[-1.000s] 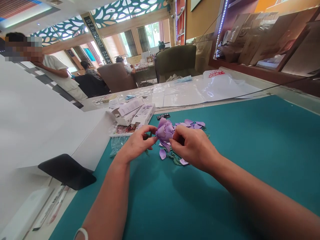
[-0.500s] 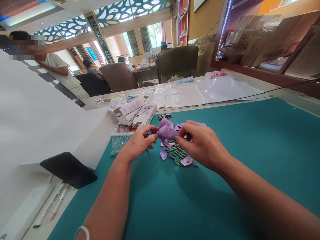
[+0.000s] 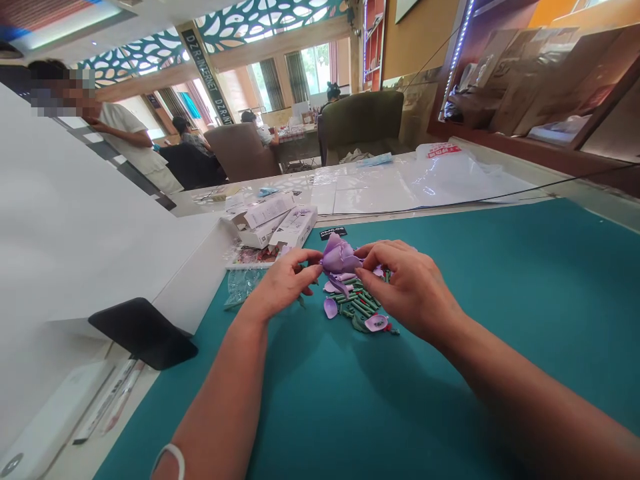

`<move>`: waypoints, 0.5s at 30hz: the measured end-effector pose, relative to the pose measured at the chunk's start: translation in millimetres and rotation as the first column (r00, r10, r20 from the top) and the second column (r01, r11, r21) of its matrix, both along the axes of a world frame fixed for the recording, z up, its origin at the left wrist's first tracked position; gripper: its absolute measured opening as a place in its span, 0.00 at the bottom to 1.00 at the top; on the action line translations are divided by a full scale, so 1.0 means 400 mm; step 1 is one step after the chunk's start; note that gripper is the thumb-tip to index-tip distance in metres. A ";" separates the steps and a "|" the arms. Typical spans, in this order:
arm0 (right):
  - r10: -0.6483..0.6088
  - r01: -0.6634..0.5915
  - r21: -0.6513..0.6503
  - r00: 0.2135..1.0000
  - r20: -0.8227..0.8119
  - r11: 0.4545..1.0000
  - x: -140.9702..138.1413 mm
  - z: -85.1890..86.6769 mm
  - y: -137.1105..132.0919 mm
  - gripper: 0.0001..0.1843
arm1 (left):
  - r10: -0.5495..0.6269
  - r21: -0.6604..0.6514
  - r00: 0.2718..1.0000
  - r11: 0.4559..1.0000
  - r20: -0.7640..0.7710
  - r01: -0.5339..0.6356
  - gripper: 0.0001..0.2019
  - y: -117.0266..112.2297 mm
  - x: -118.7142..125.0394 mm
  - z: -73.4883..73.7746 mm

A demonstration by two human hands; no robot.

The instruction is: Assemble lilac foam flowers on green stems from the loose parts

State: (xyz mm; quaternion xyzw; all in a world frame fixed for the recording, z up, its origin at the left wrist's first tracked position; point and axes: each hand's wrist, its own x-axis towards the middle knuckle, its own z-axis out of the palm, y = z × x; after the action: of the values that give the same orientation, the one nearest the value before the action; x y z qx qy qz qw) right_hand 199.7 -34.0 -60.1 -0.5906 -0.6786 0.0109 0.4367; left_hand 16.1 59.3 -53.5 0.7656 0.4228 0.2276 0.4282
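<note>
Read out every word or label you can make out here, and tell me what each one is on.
"DZR-INTERNET": on the dark strip on the ceiling pillar.
Too small to read: the print on the black tag.
Too small to read: the red label on the plastic bag.
Too small to read: the print on the white boxes.

"What's between the hands?"

"A lilac artificial rose bloom (image 3: 340, 259), petals curled closed, one strip drooping from its underside. The left hand (image 3: 283, 283) pinches one side with its fingertips, the right hand (image 3: 410, 287) the other."

"Is it touching anything below?"

"No, it's held just above a heap of short green stem pieces (image 3: 359, 298) on the teal mat (image 3: 450, 400)."

"Any other parts lying there?"

"Loose lilac petals (image 3: 330, 308), lying flat around the heap; one sits at its near edge, another rests on its lower end. They look like the same soft material, though I can't tell exactly which."
</note>
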 end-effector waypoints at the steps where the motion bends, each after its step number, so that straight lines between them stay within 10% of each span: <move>1: -0.001 0.001 -0.002 1.000 -0.004 1.000 0.000 -0.001 0.001 0.09 | -0.008 0.008 1.000 1.000 0.007 0.008 0.21 0.001 0.000 -0.003; 15: 0.018 -0.018 -0.021 1.000 -0.009 1.000 0.009 -0.016 0.021 0.11 | -0.013 0.017 1.000 1.000 0.009 0.013 0.22 -0.002 0.005 -0.010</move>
State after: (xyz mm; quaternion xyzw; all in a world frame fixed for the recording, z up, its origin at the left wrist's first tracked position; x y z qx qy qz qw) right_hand 203.3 -25.5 -66.5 -0.5889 -0.6817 0.0246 0.4335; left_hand 17.9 58.7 -57.3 0.7708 0.4140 0.2317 0.4252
